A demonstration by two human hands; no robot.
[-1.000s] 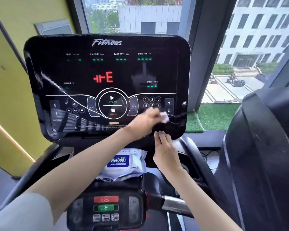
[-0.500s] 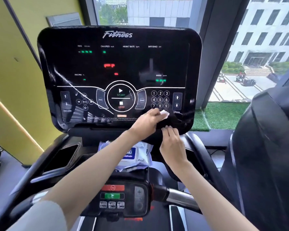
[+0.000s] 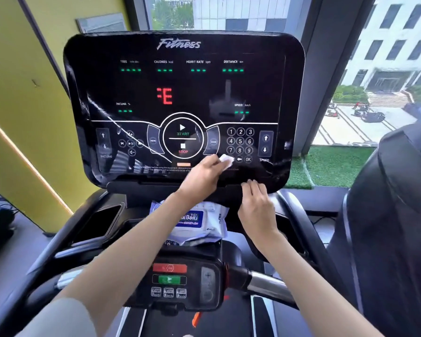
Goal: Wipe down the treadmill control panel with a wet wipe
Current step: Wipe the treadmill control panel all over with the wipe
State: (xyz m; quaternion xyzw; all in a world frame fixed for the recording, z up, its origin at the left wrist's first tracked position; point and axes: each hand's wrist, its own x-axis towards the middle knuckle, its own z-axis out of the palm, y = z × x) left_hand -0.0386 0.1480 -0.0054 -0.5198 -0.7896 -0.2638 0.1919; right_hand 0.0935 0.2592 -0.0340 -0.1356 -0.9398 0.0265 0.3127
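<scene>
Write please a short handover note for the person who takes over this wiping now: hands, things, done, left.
Left hand holds the wet wipe against the control panel, just below the number keys.
Right hand is open, fingers on the panel's lower edge.
Wipe pack lies under the panel.
Done: cannot tell how much; streaks show at the left.
Left: probably the rest of the panel, upper part included.

One control panel (image 3: 199,93), one wet wipe (image 3: 227,158), one wipes pack (image 3: 201,221) — two hands: left hand (image 3: 202,176), right hand (image 3: 255,205).
</scene>
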